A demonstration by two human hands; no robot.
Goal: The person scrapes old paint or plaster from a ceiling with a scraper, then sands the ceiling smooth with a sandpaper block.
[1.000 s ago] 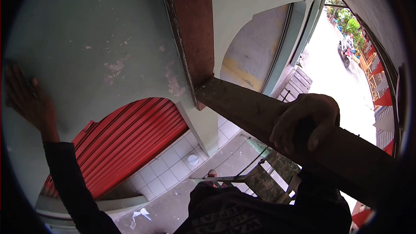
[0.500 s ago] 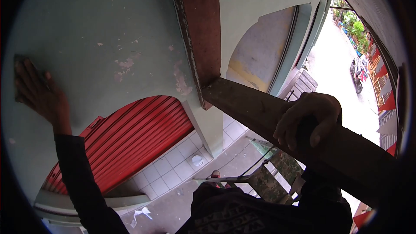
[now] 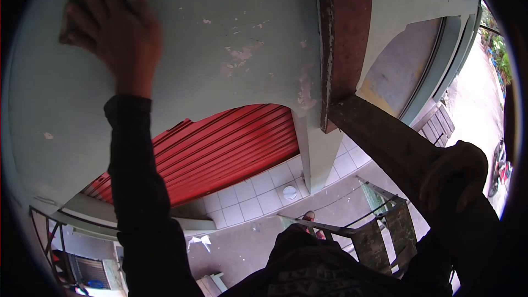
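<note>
My left hand (image 3: 118, 33) presses a dark, flat pad (image 3: 70, 30) against the grey-green wall (image 3: 187, 66) at the upper left, its fingers spread over the pad. Patches of bare, peeled paint (image 3: 240, 56) show on the wall to the right of that hand. At the right, my right hand (image 3: 456, 173) is wrapped over a dark beam (image 3: 385, 132), which meets a reddish-brown upright beam (image 3: 349, 27).
Below the wall are a red roller shutter (image 3: 236, 148) and a tiled ledge bearing a white round container (image 3: 289, 192). A ladder (image 3: 379, 236) stands beneath me on the grey floor. A motorcycle (image 3: 499, 170) is outside at the far right.
My left hand has moved up along the wall with the pad. The view has swung left, so the beams and shutter appear further right. My right hand still grips the beam.
</note>
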